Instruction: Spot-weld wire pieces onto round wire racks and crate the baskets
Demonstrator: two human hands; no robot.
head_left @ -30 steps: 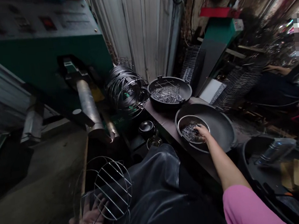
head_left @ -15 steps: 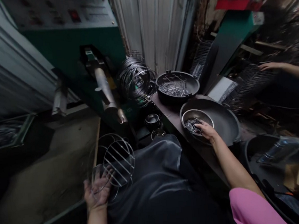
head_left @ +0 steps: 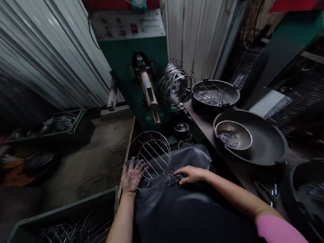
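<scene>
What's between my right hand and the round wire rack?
The head view shows a clump of wire pieces between your right hand and the round wire rack.

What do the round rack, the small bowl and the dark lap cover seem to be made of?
Rack: probably bare steel wire, given its thin, glinting rods. Bowl: apparently smooth metal, perhaps stainless steel; its rim and inner wall shine. Lap cover: leather or coated fabric, I can't tell which; it's sleek and folds softly.
</scene>
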